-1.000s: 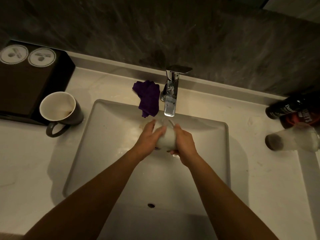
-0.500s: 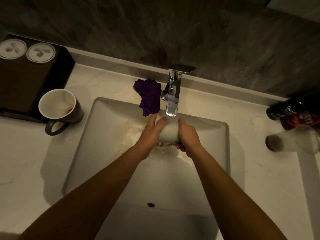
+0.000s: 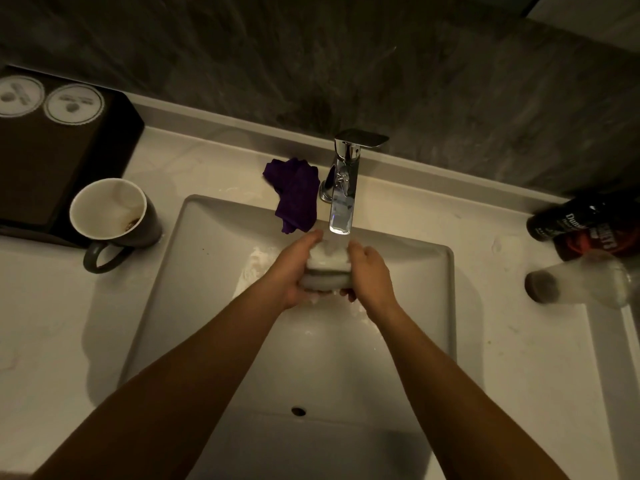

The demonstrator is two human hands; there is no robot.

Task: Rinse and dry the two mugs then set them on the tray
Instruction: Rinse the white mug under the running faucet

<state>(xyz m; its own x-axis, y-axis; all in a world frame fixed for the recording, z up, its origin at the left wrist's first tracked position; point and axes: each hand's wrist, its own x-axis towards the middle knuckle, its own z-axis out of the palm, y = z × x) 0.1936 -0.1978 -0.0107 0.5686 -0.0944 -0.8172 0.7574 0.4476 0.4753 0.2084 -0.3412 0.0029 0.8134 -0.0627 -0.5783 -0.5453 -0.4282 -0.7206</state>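
Mug raised closer under faucet | left hand, right hand both clasp it

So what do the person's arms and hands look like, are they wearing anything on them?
Both forearms are bare as far as the picture shows: no sleeves, gloves, watch or bracelet. No rings show on the left hand or the right hand, though the fingers are partly hidden and the light is dim.

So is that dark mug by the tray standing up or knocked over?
Upright. The dark mug stands on the counter, open mouth up, handle toward the camera, brown residue inside.
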